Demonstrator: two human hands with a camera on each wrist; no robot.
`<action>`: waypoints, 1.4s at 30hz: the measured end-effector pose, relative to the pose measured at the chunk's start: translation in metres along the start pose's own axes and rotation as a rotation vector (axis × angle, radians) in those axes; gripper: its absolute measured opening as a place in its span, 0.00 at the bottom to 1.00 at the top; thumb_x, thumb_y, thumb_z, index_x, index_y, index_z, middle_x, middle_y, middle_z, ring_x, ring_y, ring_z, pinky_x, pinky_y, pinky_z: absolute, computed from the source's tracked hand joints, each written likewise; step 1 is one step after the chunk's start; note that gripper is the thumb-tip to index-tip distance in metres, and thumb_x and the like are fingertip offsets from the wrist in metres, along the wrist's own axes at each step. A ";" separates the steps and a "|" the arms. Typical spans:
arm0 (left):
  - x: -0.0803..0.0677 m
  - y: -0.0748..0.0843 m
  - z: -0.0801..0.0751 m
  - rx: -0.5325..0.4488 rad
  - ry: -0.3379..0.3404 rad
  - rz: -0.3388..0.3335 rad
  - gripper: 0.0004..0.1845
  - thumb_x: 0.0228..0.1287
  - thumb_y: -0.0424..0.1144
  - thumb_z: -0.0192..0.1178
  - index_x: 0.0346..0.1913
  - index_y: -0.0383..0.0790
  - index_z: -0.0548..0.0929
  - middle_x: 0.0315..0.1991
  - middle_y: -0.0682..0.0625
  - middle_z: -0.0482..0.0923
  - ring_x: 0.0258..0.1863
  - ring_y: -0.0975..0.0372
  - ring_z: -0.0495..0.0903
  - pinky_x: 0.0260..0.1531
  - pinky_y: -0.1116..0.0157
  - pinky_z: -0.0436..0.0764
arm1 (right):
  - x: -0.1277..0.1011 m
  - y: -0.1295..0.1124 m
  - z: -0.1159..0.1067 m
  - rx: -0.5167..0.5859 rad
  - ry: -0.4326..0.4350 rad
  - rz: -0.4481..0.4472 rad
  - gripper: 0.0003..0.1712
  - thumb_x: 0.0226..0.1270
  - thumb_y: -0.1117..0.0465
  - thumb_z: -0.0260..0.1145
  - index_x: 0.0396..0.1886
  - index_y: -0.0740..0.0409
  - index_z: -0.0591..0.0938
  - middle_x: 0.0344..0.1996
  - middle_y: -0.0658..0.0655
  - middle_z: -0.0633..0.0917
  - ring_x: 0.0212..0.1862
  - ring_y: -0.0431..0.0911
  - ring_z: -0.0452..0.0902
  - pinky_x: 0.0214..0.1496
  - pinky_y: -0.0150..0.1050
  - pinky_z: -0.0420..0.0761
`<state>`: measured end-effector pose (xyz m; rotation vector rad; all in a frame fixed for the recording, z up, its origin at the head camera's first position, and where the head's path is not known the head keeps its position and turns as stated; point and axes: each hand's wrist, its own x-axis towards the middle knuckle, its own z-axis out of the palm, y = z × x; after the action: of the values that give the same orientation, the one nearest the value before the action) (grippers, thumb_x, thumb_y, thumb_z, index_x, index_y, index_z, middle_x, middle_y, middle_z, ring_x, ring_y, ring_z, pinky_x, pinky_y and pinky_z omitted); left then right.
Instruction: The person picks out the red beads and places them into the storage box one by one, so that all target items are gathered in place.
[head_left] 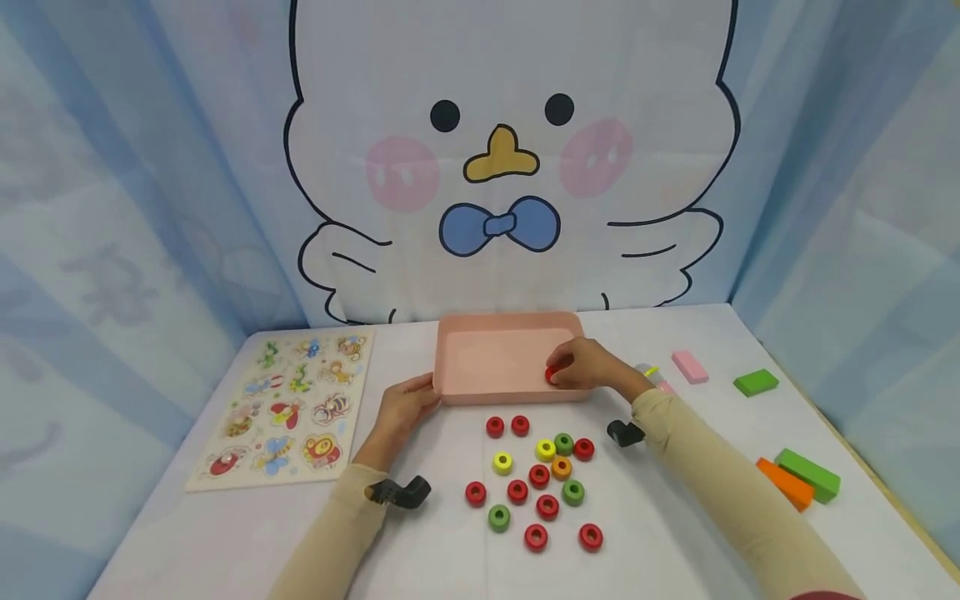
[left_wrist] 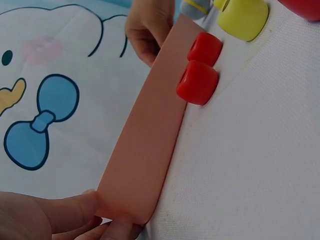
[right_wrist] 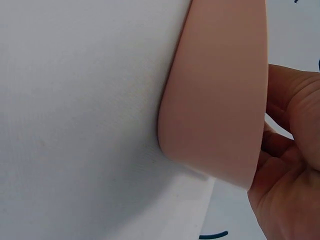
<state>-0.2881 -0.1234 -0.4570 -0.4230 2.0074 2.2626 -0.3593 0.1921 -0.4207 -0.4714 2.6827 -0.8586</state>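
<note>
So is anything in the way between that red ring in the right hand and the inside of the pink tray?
Nothing visible. The right hand holds the red ring already past the near wall of the pink tray, just above its bare floor. The left hand grips the tray's near left corner, well clear.

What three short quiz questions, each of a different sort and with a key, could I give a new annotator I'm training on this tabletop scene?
1. True or false: the left hand holds the near left corner of the shallow pink plastic tray.
2. Multiple choice: what does the right hand pinch over the tray? A) a red wooden ring B) a green block C) a yellow ring
3. Fill in: the insect-picture wooden puzzle board lies on the white table to the tray's ____ in the head view.

Key: 1 true; 2 A; 3 left.
</note>
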 end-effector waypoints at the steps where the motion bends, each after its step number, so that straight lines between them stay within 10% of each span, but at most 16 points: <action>1: 0.000 -0.001 0.000 0.000 -0.001 0.000 0.23 0.63 0.21 0.59 0.62 0.27 0.76 0.60 0.34 0.75 0.55 0.52 0.78 0.51 0.65 0.81 | -0.001 0.001 0.001 -0.003 -0.001 0.000 0.12 0.63 0.64 0.71 0.46 0.59 0.85 0.41 0.53 0.84 0.44 0.49 0.77 0.54 0.44 0.81; 9: 0.000 -0.002 0.001 -0.001 0.013 -0.003 0.24 0.63 0.21 0.59 0.62 0.27 0.76 0.59 0.34 0.75 0.55 0.52 0.78 0.51 0.66 0.81 | -0.012 -0.003 -0.002 -0.002 0.058 -0.013 0.22 0.63 0.58 0.72 0.56 0.60 0.82 0.48 0.57 0.83 0.50 0.52 0.76 0.57 0.46 0.80; 18: -0.004 0.001 0.001 -0.004 -0.011 -0.011 0.24 0.63 0.19 0.57 0.64 0.26 0.74 0.61 0.33 0.73 0.58 0.50 0.76 0.52 0.65 0.80 | -0.080 -0.006 -0.008 0.083 0.173 -0.107 0.26 0.64 0.58 0.71 0.60 0.62 0.78 0.56 0.61 0.80 0.58 0.57 0.75 0.57 0.49 0.80; 27: -0.002 0.003 0.001 0.002 -0.029 -0.024 0.26 0.64 0.20 0.56 0.66 0.27 0.72 0.64 0.35 0.72 0.62 0.50 0.73 0.58 0.62 0.77 | -0.120 0.015 0.019 0.206 0.047 -0.083 0.27 0.60 0.58 0.74 0.57 0.62 0.80 0.52 0.58 0.82 0.54 0.53 0.78 0.56 0.45 0.81; 42: -0.003 0.004 0.002 0.002 -0.013 -0.020 0.25 0.64 0.20 0.58 0.65 0.27 0.73 0.63 0.34 0.72 0.61 0.50 0.74 0.56 0.63 0.78 | -0.120 0.029 0.038 0.224 -0.010 -0.169 0.18 0.59 0.60 0.75 0.48 0.59 0.84 0.44 0.52 0.84 0.46 0.47 0.79 0.49 0.40 0.82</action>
<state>-0.2868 -0.1216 -0.4526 -0.4245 1.9901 2.2462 -0.2436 0.2417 -0.4477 -0.6528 2.5235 -1.1845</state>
